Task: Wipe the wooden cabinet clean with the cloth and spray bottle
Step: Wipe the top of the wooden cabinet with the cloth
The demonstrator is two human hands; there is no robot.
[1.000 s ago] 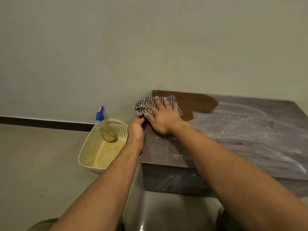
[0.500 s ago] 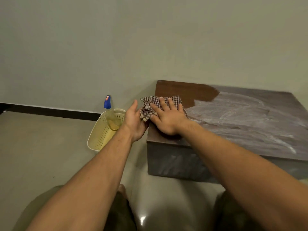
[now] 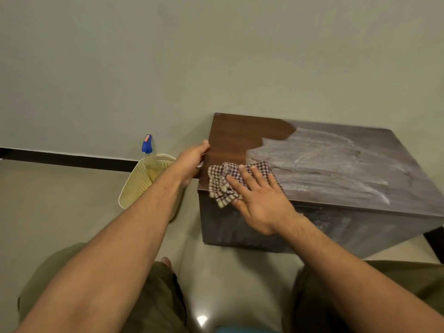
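While most of the wooden cabinet [image 3: 240,140] top is hazed with pale residue and only its far left corner shows clean brown, the wiping probably wants flat, overlapping strokes worked toward the dusty right side. The right hand [image 3: 259,203] lies flat, fingers [image 3: 255,174] straight and spread, pressing the checked cloth [image 3: 222,180] onto the front left corner; the left hand [image 3: 192,159] touches the cabinet's left edge, its curl hidden. The spray bottle [image 3: 147,146] stands in a cream basket [image 3: 135,186] on the floor
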